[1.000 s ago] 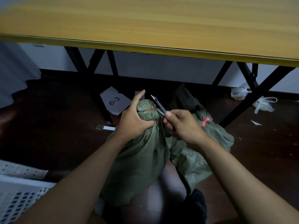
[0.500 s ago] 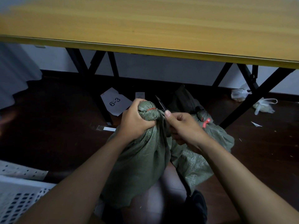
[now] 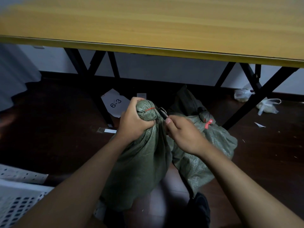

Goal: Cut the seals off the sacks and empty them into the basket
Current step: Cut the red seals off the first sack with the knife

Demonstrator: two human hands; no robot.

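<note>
Green woven sack (image 3: 139,162), standing upright on the dark floor (image 3: 57,137) at centre, its gathered neck bound by a red seal (image 3: 150,109). The left hand (image 3: 133,122) grips the neck just below the seal, fingers curled round the bunched fabric. The right hand (image 3: 182,132) pinches a small knife (image 3: 162,114), whose dark blade lies against the neck just right of the seal. A second green sack (image 3: 212,145) lies behind and to the right, touching the first, tied with its own red seal (image 3: 208,123). A white perforated basket (image 3: 18,201) occupies the near left corner. Far side: a wooden table (image 3: 148,22) on black legs, a paper marked "6-3" (image 3: 115,103) on the floor beneath it, and two clear plastic bags (image 3: 266,106) at far right.
</note>
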